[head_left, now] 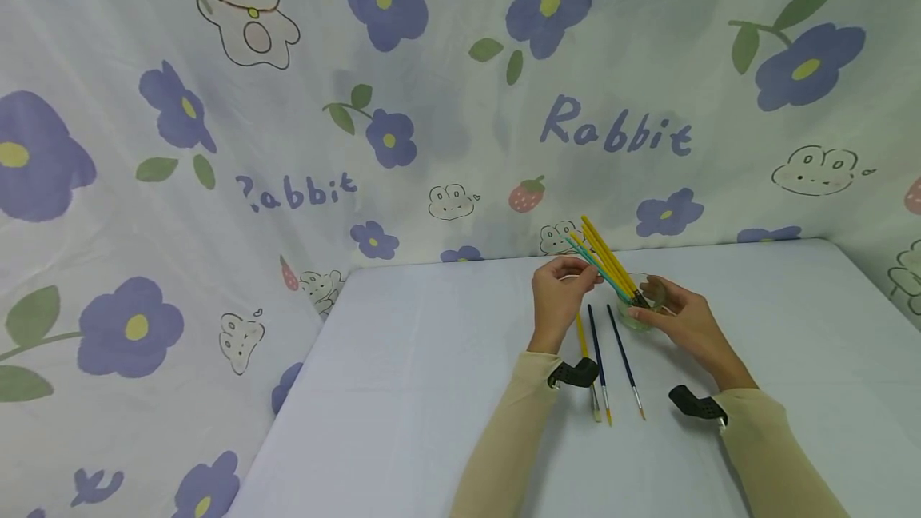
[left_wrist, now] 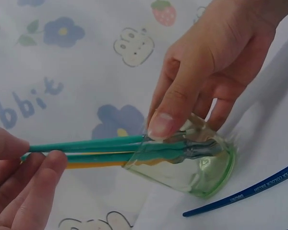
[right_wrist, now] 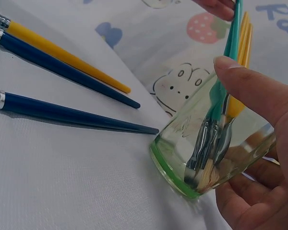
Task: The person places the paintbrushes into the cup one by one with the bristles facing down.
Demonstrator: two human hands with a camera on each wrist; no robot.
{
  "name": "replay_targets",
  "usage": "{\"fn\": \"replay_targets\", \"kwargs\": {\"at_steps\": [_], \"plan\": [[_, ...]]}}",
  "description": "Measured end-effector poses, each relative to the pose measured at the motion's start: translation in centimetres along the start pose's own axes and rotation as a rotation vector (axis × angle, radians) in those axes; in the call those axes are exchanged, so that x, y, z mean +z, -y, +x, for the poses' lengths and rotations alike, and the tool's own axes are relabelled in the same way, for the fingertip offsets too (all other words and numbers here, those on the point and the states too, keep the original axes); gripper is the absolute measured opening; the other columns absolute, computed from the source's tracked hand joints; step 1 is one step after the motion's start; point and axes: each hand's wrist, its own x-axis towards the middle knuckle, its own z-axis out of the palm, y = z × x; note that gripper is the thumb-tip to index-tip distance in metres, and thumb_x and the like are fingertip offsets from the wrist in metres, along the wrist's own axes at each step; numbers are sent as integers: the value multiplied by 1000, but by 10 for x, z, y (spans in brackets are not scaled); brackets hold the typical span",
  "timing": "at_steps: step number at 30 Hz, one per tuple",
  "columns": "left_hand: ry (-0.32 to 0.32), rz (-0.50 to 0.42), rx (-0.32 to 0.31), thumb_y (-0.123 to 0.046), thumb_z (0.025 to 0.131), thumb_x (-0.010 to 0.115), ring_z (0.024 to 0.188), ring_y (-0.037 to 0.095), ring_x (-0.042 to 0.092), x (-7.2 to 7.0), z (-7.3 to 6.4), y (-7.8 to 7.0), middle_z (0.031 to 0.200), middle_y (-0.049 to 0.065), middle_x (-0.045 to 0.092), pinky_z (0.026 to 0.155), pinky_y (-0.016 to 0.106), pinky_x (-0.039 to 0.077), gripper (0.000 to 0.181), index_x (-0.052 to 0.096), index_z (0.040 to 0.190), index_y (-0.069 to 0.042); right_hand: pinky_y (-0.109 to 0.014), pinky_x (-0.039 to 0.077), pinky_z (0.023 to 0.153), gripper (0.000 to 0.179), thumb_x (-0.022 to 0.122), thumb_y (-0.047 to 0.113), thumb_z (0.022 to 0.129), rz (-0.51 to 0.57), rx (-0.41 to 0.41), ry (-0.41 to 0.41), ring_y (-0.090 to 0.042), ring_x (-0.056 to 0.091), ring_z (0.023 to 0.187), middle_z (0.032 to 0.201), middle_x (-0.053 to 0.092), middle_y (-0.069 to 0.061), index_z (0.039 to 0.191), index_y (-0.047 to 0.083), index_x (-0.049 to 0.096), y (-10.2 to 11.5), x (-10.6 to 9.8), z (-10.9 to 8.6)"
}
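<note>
Nearest the head camera were the two beige sleeves, each with a small black device strapped at the wrist. Beyond its cuff, the left hand was nearly closed, thumb and fingertips pinching the teal-handled brushes near their upper ends. These leaned away from it, down into the glass cup, which was to that hand's right. The right hand was curled partway round the cup, its thumb across the rim and by the handles, its fingers on the opposite side. In its grip the pale green, clear cup stood tilted, mouth towards the left hand. Some yellow-handled brushes stuck out beside the teal ones, and metal ferrules and bristles showed through the wall, tips down near the green base. On the white table, between the two wrists, lay a loose yellow brush and two dark blue brushes, bristles towards the person. Past both hands hung a pale cloth printed with purple flowers, rabbits and the word "Rabbit".
</note>
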Motion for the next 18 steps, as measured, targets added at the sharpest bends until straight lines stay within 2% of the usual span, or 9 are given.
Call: {"fn": "replay_targets", "kwargs": {"at_steps": [2,5,8,13,18], "plan": [[1,6,-1,-12,91,76,78,27,79,0,-1,1,89,18,78,74,29,66,8,75,94,-5,-66,36,120,98,77,49,91,3,0,4,-48,36,151,161,44,-23,164,7,26,0,1,0],[1,2,0,-12,91,76,84,39,78,0,-1,2,89,19,78,73,29,66,9,75,94,-4,-66,36,120,98,77,48,91,2,1,6,-49,35,151,161,43,-24,164,6,26,0,1,0],[5,-4,0,-12,92,76,88,46,76,0,-1,2,90,20,78,74,29,66,10,75,94,-2,-67,36,120,98,77,48,91,-5,2,4,-49,35,151,161,43,-24,164,7,26,1,1,0],[2,-18,8,-8,92,75,85,42,78,-3,0,2,90,23,77,74,29,66,9,74,93,0,-67,36,120,97,76,49,92,-15,1,0,-49,36,151,161,43,-24,164,7,26,1,0,0],[-1,-6,22,-8,92,75,83,38,79,-12,2,2,90,22,77,73,29,66,9,74,94,1,-66,36,120,97,77,49,91,-14,3,-5,-49,36,151,161,44,-23,163,7,27,1,0,1]]}}
